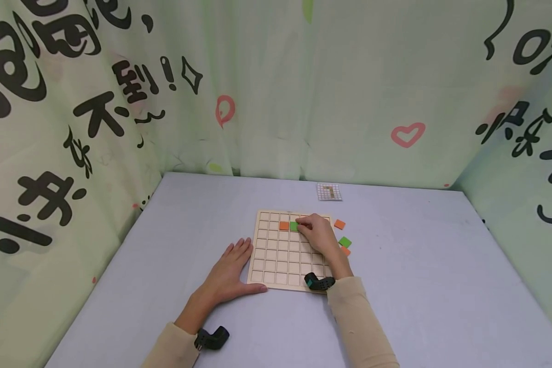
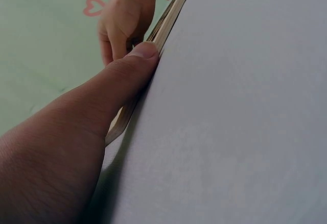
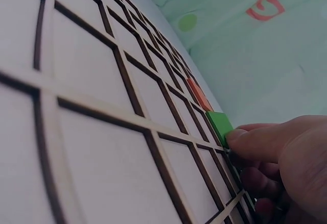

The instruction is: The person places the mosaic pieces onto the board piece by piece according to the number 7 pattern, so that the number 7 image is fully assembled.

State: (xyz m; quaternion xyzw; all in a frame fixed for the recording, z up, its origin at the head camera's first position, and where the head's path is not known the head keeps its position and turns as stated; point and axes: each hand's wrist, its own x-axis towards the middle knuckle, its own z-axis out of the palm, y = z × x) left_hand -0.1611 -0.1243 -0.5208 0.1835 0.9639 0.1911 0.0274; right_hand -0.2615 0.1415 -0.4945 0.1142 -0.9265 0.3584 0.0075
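Note:
A light wooden grid board (image 1: 271,267) lies on the table. Inside its upper part, an orange square tile (image 1: 283,225) sits in a cell with a green square tile (image 1: 294,226) just right of it. My right hand (image 1: 321,236) reaches over the board and pinches the green tile's right edge; in the right wrist view the thumb tip meets that tile (image 3: 219,126), while the other fingers curl below, partly hidden. My left hand (image 1: 230,272) rests at the board's lower left corner, fingers straight along the left side and the thumb (image 2: 140,53) against the near edge.
Right of the board lie a loose orange tile (image 1: 339,224), a green tile (image 1: 345,242) and another orange tile (image 1: 345,251), partly behind my right wrist. A small card with a printed grid (image 1: 329,192) lies near the table's far edge. Printed curtains (image 1: 349,102) surround the table.

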